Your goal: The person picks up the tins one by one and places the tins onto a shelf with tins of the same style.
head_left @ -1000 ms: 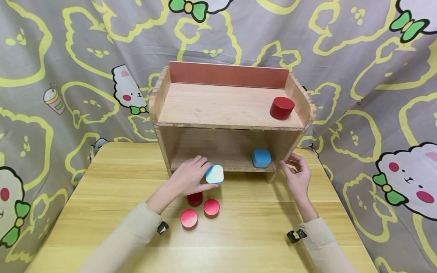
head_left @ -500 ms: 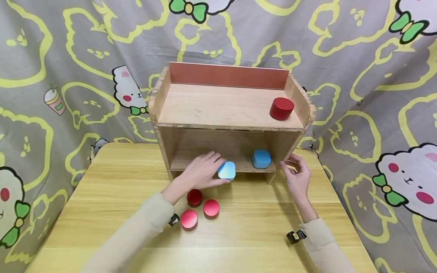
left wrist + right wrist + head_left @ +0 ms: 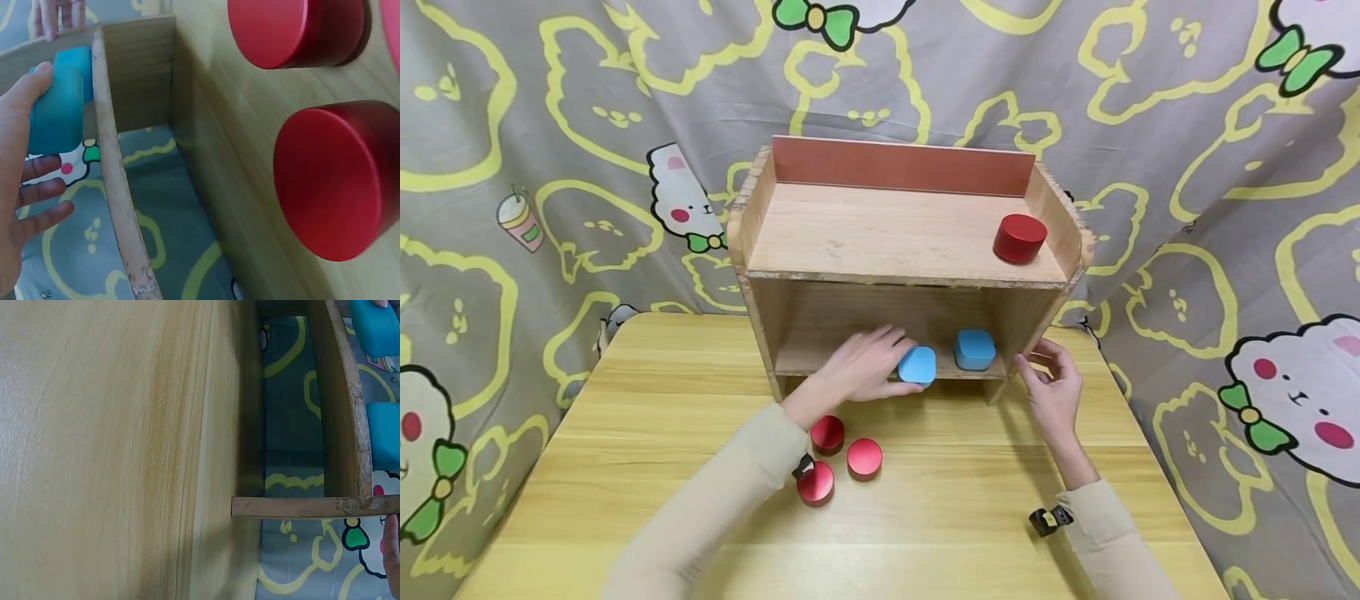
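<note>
My left hand (image 3: 871, 364) pinches a blue rounded-square tin (image 3: 917, 366) between thumb and fingers, at the front edge of the lower shelf. In the left wrist view, the thumb lies on the tin (image 3: 59, 115) and other fingers stand apart below it. Whether its base touches the shelf, I cannot tell. Just to its right, a second blue tin (image 3: 975, 350) stands on the lower shelf. My right hand (image 3: 1056, 387) rests against the right side panel of the wooden shelf unit (image 3: 880, 279), fingers loosely bent; only a fingertip (image 3: 391, 534) shows in the right wrist view.
One red round tin (image 3: 1019, 238) stands at the right of the upper shelf. On the table (image 3: 955, 517) before the unit are three more: a rear red tin (image 3: 827, 435), a right red tin (image 3: 864, 459) and a front red tin (image 3: 816, 483). A patterned curtain (image 3: 625, 108) hangs behind.
My left hand has carried the blue tin rightward and slightly back, from before the shelf's middle to beside the other blue tin. The right hand has stayed in place.
</note>
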A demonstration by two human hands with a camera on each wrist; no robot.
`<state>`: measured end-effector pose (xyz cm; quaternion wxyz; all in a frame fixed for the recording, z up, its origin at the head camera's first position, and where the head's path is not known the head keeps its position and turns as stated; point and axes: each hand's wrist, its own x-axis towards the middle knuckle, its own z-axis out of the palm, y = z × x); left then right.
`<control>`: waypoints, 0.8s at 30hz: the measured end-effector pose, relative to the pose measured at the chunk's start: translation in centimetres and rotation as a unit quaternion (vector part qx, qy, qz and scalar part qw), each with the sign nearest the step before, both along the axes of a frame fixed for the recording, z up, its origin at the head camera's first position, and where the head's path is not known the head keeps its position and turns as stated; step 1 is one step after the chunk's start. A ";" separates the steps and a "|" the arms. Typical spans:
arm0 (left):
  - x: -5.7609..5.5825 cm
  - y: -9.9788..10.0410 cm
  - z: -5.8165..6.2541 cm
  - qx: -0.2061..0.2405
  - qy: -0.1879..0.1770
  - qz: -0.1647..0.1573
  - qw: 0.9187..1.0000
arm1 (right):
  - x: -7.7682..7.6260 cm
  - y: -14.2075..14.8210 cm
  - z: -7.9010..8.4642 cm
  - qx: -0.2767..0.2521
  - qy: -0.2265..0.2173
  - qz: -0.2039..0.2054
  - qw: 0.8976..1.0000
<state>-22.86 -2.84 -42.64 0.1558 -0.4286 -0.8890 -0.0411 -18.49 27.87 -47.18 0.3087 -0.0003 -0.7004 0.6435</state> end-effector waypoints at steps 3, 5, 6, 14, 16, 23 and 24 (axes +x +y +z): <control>-0.4 0.5 0.0 -0.003 0.000 0.001 1.000 | 0.0 0.0 -0.1 0.005 0.000 -0.001 1.000; -0.6 0.8 0.0 -0.004 -0.004 0.000 1.000 | 0.0 0.1 -0.2 0.007 0.002 -0.001 1.000; -0.7 0.9 0.0 -0.002 -0.007 -0.001 1.000 | 0.0 0.1 -0.2 0.007 0.003 -0.001 1.000; -1.6 1.7 0.0 -0.019 -0.012 0.014 1.000 | 0.0 0.1 -0.1 0.008 0.008 0.000 1.000; -1.8 1.9 0.0 -0.018 -0.015 0.018 1.000 | 0.0 0.0 -0.1 0.007 0.008 0.001 1.000; -2.3 2.3 0.0 -0.018 -0.028 0.021 0.999 | 0.0 0.0 0.0 -0.003 0.010 0.004 1.000; -2.4 2.3 0.0 -0.020 -0.029 0.022 0.999 | 0.0 0.0 0.0 -0.002 0.010 0.004 1.000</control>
